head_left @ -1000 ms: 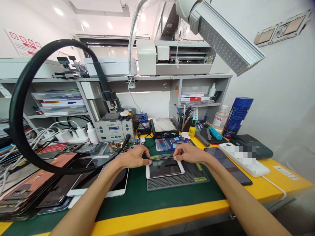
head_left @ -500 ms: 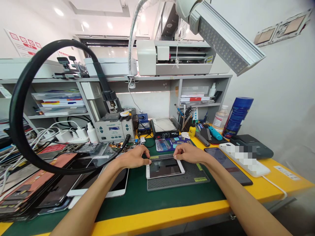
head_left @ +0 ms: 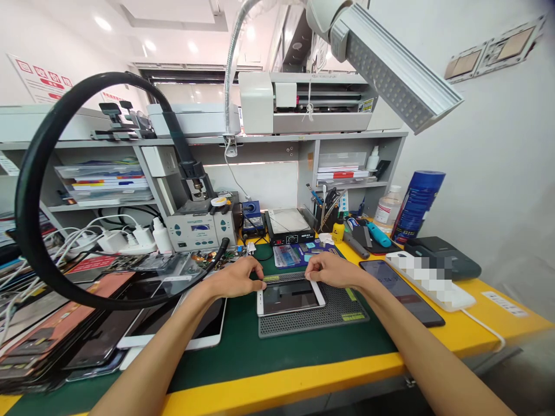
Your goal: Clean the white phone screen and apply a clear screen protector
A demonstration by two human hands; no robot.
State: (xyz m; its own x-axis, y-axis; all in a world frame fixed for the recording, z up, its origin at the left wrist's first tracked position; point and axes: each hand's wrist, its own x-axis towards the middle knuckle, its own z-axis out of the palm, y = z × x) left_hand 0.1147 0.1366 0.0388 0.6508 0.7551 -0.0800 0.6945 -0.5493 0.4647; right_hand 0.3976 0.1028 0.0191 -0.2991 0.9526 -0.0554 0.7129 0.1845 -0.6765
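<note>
A white-framed smartphone (head_left: 289,297) with a dark screen lies face up on a grey perforated mat (head_left: 312,325). At its far left corner is my left hand (head_left: 239,277), fingers curled and thumb tip on the edge. My right hand (head_left: 332,270) pinches the far right part of the phone between thumb and fingers. Just what the curled fingertips press on the far edge is partly hidden.
Stacked phones and a white tablet (head_left: 202,323) lie left. A black hose (head_left: 26,208) arches over them from a grey rework station (head_left: 191,231). Right are a large dark phone (head_left: 401,292), a white device with a cable (head_left: 433,280) and a blue can (head_left: 418,205).
Both hands keep their places on the smartphone, and it has not visibly moved. Only the camera view has shifted very slightly.
</note>
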